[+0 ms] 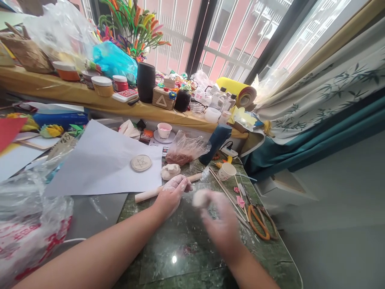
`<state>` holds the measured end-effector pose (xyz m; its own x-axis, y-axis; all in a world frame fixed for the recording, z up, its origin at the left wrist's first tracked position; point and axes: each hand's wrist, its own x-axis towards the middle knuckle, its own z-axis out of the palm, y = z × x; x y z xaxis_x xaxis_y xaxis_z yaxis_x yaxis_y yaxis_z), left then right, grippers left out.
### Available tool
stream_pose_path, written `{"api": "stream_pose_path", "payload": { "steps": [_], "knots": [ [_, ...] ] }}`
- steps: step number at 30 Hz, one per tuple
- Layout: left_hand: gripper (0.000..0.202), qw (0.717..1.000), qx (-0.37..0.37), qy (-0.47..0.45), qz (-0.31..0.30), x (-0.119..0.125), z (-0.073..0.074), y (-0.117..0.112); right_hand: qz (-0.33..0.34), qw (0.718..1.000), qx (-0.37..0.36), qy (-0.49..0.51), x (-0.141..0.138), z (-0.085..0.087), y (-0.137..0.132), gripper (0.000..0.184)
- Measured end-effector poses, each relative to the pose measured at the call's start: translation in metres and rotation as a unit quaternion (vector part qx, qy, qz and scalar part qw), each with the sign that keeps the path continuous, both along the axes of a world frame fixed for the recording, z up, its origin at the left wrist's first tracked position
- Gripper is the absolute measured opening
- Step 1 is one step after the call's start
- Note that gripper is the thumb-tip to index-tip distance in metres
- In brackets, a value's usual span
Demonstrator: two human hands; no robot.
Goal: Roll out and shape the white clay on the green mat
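While the white lump [200,197] is sitting in the fingertips of the blurry right hand [221,224] over the green counter [180,257], the left hand [173,194] is lying palm-down, fingers loose, on the wooden stick [147,195].

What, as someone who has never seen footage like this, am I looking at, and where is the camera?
No machine here: these are a person's two bare hands, filmed by a camera worn on their head that looks forward and down. The left hand, dusted white, lies over a wooden rolling pin. The right hand, blurred by motion, seems to hold a small pale lump. They work over a green stone-look tabletop. On it lie a white paper sheet bearing a round disc stamped with a star, a shaped white piece of clay or dough, thin wooden sticks, a paper cup and orange-handled scissors.
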<state>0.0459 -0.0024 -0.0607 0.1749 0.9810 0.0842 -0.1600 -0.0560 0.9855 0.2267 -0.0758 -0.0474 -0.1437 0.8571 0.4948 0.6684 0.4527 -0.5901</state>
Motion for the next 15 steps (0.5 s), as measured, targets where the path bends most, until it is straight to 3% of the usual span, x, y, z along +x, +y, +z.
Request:
{"api": "stream_pose_path", "payload": {
  "steps": [2, 4, 8, 15],
  "knots": [
    [0.033, 1.0, -0.003, -0.001, 0.001, 0.0, 0.001, 0.0, 0.06, 0.992, -0.055, -0.098, -0.005, -0.013, 0.001, 0.039],
    [0.031, 1.0, -0.009, -0.005, -0.001, 0.0, 0.003, -0.001, 0.065, 0.984, -0.093, -0.137, -0.008, -0.024, 0.001, 0.045],
    [0.029, 1.0, -0.011, 0.004, -0.005, 0.0, 0.004, -0.001, 0.047, 0.984, -0.114, -0.127, -0.005, -0.032, 0.002, 0.058],
    [0.031, 1.0, -0.013, -0.022, -0.009, 0.0, 0.004, -0.002, 0.12, 0.988, -0.072, -0.064, 0.003, -0.033, 0.0, 0.037]
  ]
}}
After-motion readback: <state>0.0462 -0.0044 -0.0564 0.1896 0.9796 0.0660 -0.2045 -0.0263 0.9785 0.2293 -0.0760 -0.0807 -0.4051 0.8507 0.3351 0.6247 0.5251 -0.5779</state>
